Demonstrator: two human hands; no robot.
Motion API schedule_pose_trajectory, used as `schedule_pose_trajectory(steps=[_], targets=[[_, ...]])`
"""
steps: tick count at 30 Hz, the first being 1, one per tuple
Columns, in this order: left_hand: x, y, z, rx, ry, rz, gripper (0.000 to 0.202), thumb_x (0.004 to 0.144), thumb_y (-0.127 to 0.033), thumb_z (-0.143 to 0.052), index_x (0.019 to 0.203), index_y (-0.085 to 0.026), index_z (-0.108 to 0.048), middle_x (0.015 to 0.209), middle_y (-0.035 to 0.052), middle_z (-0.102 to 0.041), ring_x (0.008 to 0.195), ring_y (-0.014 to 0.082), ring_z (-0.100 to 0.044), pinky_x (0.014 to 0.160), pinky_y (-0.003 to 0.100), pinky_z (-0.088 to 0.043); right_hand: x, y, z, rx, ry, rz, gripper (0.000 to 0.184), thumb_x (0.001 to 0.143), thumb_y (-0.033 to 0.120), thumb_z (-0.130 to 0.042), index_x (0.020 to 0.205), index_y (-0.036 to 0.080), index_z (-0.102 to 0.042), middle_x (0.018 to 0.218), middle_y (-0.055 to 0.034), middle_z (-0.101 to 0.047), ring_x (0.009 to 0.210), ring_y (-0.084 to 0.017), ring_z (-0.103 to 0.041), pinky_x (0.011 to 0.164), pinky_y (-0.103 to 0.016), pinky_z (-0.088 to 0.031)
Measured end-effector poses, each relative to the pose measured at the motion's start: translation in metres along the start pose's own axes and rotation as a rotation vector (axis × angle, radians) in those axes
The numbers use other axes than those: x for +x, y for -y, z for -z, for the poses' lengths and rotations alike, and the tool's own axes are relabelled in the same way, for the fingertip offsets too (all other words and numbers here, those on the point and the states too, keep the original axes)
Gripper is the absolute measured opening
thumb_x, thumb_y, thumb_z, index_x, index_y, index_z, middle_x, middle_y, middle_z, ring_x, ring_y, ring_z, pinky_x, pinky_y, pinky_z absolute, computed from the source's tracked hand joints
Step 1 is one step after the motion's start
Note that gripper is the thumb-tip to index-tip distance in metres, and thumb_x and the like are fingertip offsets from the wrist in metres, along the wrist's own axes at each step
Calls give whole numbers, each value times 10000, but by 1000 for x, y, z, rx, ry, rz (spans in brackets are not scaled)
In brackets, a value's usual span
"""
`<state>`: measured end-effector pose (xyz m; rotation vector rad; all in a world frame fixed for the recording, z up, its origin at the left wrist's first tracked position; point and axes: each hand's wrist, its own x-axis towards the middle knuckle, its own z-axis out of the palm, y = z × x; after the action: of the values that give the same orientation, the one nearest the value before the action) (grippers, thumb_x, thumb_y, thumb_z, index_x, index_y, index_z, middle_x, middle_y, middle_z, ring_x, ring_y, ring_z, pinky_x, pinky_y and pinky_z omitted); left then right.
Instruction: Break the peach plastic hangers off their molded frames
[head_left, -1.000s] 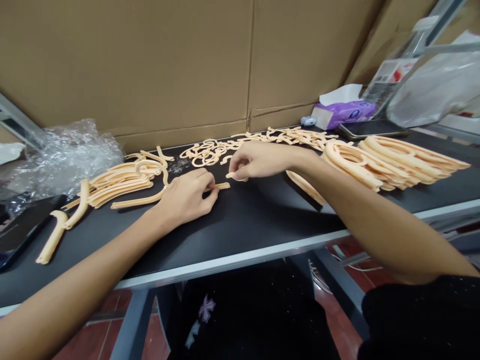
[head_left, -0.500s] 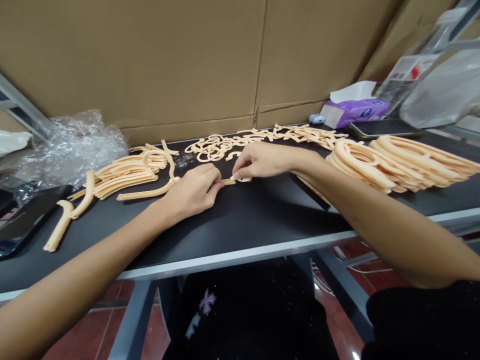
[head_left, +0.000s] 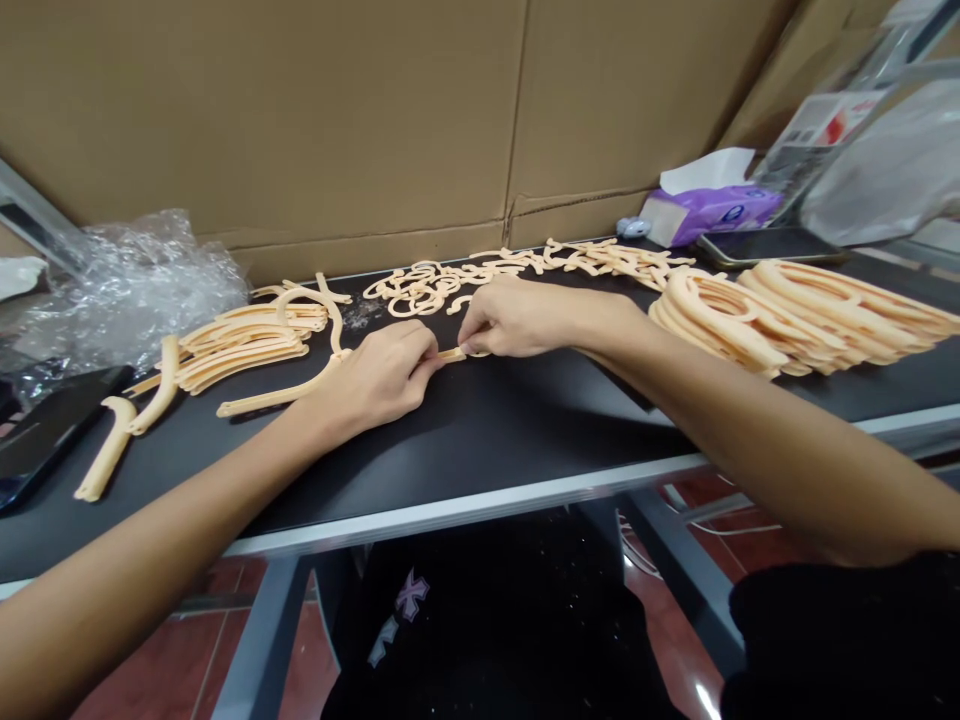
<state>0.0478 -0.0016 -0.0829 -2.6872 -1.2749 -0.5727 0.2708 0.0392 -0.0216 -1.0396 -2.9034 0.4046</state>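
Note:
Low over the black tabletop, my left hand [head_left: 390, 375] is closed on a cream curved plastic piece [head_left: 281, 396], whose long arm sticks out to the left beneath my wrist. A narrow end of cream plastic [head_left: 451, 355] shows between my two hands. My right hand [head_left: 510, 318] pinches at that end with thumb and forefinger; a small cream part shows under its fingers, mostly hidden. Left of my left hand lies a stack of cream curved strips [head_left: 244, 345]. Two joined cream pieces [head_left: 112, 450] rest at the far left.
Small cream hooked parts [head_left: 420, 288] are scattered along the cardboard wall [head_left: 360, 120]. Larger cream looped pieces [head_left: 810, 315] are stacked at right, near a phone [head_left: 772, 246] and purple tissue pack [head_left: 712, 212]. Bubble wrap [head_left: 142, 285] and a dark device [head_left: 56, 435] lie at left.
The view has shifted slightly. My hands stay close together at the same cream piece, and my right fingers have moved slightly at its end.

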Motion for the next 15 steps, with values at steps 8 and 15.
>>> schedule_pose_trajectory(steps=[8,15], targets=[[3,2,3,-54,5,11,156,955,-265,-557,853,-183,-642,803,57,-697,712,207,-636,695,328,-468,-3,3,-3,-74,-57,39,284,836,31,-595,847,122,-864,669,-31,-676,619,-123,-437,669,-329,-338],[3,2,5,-55,-15,-1,151,955,-266,-558,825,-201,-597,801,54,-688,718,210,-632,699,326,-469,-8,-1,4,-31,-23,32,287,859,49,-625,944,146,-881,804,-44,-774,684,-133,-571,700,-306,-406]])
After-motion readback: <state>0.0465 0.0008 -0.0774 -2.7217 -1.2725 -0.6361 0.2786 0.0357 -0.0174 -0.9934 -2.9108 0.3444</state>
